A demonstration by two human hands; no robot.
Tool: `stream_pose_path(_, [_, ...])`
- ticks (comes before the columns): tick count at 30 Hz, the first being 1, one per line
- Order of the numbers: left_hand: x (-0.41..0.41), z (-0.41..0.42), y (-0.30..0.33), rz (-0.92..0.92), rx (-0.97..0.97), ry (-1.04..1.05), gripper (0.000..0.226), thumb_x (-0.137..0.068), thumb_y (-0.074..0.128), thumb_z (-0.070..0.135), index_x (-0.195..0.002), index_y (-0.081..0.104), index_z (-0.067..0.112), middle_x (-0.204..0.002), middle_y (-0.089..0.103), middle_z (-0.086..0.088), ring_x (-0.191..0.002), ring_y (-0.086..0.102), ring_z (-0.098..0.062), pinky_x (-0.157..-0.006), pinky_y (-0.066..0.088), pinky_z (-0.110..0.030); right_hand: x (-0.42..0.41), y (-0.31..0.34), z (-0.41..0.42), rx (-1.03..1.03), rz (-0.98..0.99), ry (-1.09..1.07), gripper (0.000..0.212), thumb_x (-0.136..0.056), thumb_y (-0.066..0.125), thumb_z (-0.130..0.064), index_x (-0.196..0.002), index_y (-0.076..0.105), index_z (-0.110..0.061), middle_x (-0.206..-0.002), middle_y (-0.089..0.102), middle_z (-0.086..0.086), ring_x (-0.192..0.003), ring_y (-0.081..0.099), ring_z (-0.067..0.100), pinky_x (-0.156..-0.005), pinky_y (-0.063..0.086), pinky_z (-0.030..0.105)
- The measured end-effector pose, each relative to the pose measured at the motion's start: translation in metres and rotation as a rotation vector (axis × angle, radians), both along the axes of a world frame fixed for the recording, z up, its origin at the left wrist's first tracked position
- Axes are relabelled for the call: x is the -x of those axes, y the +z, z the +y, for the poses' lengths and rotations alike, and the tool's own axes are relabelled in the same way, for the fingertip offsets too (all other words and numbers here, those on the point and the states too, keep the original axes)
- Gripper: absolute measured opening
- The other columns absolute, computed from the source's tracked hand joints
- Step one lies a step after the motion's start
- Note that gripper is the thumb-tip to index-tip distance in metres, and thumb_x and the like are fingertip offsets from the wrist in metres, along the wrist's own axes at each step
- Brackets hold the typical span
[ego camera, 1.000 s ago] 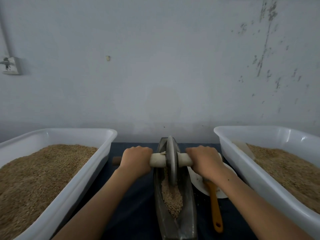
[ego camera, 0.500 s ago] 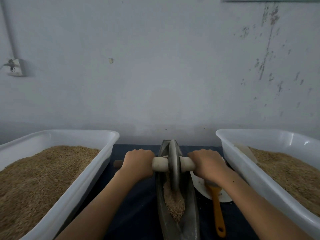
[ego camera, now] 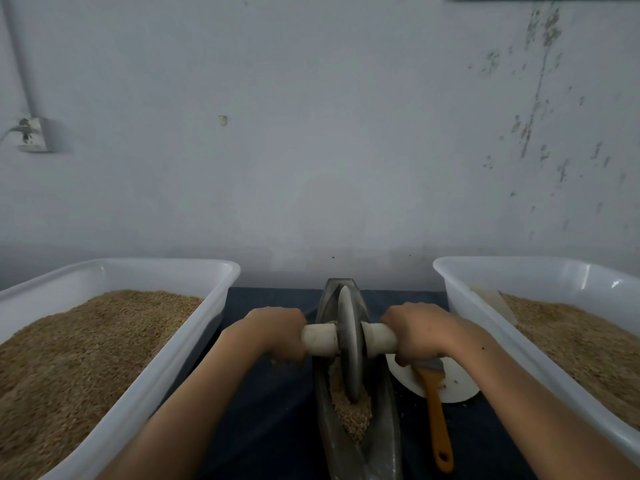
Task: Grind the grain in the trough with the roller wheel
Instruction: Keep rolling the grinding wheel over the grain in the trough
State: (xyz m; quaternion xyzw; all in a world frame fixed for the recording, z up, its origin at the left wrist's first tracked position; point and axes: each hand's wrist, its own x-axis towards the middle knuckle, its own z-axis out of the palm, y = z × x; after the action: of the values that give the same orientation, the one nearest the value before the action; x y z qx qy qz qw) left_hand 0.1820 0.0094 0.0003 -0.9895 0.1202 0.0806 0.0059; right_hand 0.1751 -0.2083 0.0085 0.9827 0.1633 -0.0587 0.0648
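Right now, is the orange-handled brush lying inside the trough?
No: the brush lies outside the trough, on the table to its right, its head on a white plate.

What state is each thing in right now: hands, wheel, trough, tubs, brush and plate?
Left hand: grips the left handle.
Right hand: grips the right handle.
Roller wheel: upright in the trough, rim down in the grain.
Trough: holds a small heap of grain.
Left tub: heaped with grain.
Right tub: partly filled with grain.
Brush: lying flat, bristle end on the plate.
Plate: flat beside the trough.
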Motion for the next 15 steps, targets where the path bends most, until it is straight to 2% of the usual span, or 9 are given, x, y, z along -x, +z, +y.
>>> stream_pose_path(2, [0.0, -0.004, -0.003, -0.177, -0.048, 0.006, 0.033, -0.079, 0.068, 0.031, -0.108, 0.059, 0.019, -0.092, 0.063, 0.001, -0.079, 0.056, -0.015, -0.069, 0.041, -0.028, -0.002, -0.004, 0.0, -0.01, -0.085, 0.002, 0.026, -0.082, 0.066, -0.022, -0.107, 0.06, -0.021, -0.099, 0.066, 0.0, -0.082, 0.06, 0.016, -0.062, 0.04, 0.024])
stream_pose_path(5, [-0.003, -0.01, -0.013, -0.453, -0.077, 0.021, 0.026, -0.085, 0.06, 0.031, -0.109, 0.057, 0.023, -0.1, 0.062, 0.002, -0.091, 0.059, -0.018, -0.07, 0.037, -0.029, -0.006, -0.015, 0.001, -0.054, -0.32, -0.013, 0.016, -0.087, 0.057, -0.019, -0.102, 0.056, -0.025, -0.099, 0.065, -0.001, -0.085, 0.06, 0.018, -0.067, 0.037, 0.028])
stream_pose_path(7, [-0.005, -0.011, -0.017, -0.518, -0.047, 0.036, 0.022, -0.087, 0.057, 0.03, -0.108, 0.055, 0.024, -0.103, 0.063, 0.001, -0.094, 0.059, -0.019, -0.071, 0.038, -0.029, -0.008, -0.022, 0.002, -0.088, -0.428, -0.035, 0.014, -0.089, 0.054, -0.02, -0.101, 0.052, -0.026, -0.1, 0.064, -0.001, -0.089, 0.06, 0.021, -0.069, 0.037, 0.031])
stream_pose_path(10, [-0.007, -0.007, -0.017, -0.46, -0.036, 0.015, 0.024, -0.087, 0.058, 0.029, -0.11, 0.055, 0.022, -0.105, 0.063, 0.0, -0.096, 0.059, -0.02, -0.074, 0.04, -0.029, -0.007, -0.021, 0.003, -0.075, -0.474, -0.018, 0.015, -0.089, 0.053, -0.019, -0.103, 0.052, -0.025, -0.099, 0.064, 0.0, -0.09, 0.061, 0.023, -0.068, 0.035, 0.031])
stream_pose_path(12, [-0.006, -0.004, -0.012, -0.364, -0.044, -0.01, 0.029, -0.085, 0.061, 0.029, -0.111, 0.057, 0.02, -0.105, 0.063, -0.001, -0.095, 0.06, -0.019, -0.075, 0.042, -0.03, -0.005, -0.015, 0.002, -0.034, -0.385, 0.01, 0.018, -0.087, 0.056, -0.018, -0.104, 0.055, -0.024, -0.099, 0.064, 0.0, -0.087, 0.06, 0.021, -0.066, 0.036, 0.029])
stream_pose_path(15, [-0.005, -0.001, -0.005, -0.138, -0.018, -0.032, 0.036, -0.079, 0.068, 0.029, -0.112, 0.058, 0.017, -0.104, 0.064, -0.003, -0.09, 0.059, -0.018, -0.075, 0.044, -0.029, 0.0, -0.003, 0.0, 0.012, -0.168, 0.033, 0.023, -0.082, 0.063, -0.019, -0.105, 0.059, -0.022, -0.096, 0.064, -0.001, -0.077, 0.056, 0.016, -0.056, 0.034, 0.025])
